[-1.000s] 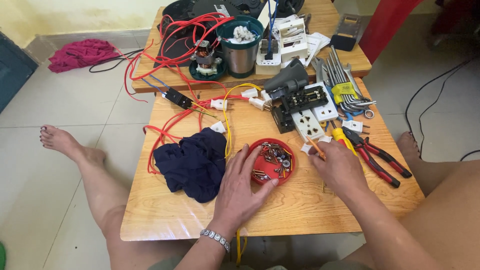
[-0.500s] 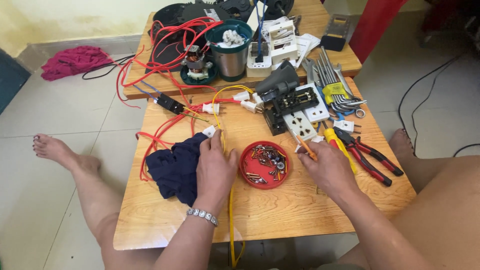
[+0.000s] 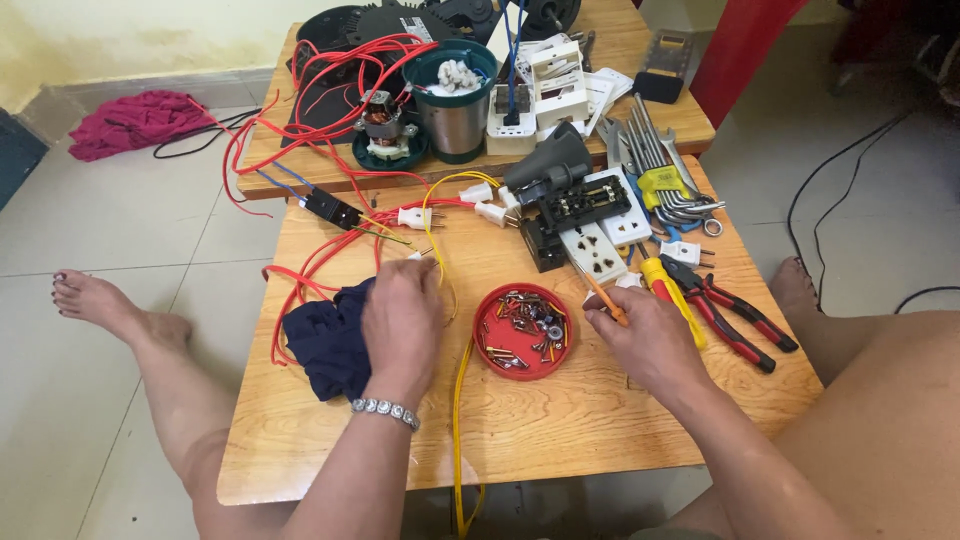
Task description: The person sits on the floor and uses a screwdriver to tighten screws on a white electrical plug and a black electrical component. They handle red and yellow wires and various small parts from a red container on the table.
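Note:
My left hand (image 3: 402, 322) lies palm down on the edge of a dark blue cloth (image 3: 328, 340), its fingertips by red and yellow wires (image 3: 437, 262); whether it grips a wire I cannot tell. My right hand (image 3: 648, 338) holds a thin orange-handled screwdriver (image 3: 598, 290), its tip pointing up toward a white socket strip (image 3: 592, 250). Between the hands sits a round red lid (image 3: 522, 330) filled with several screws and small metal parts. A black opened socket housing (image 3: 575, 207) lies just beyond the strip.
Red-handled pliers (image 3: 728, 320) and a yellow screwdriver (image 3: 672, 298) lie right of my right hand. A hex key set (image 3: 660, 170) is further back. A small motor (image 3: 380, 125), a metal cup (image 3: 455, 100) and tangled red wires (image 3: 320, 80) crowd the far table. My bare legs flank the wooden table (image 3: 560, 430).
My left hand left the red lid and moved left onto the dark blue cloth by the wires. My right hand stayed on the screwdriver.

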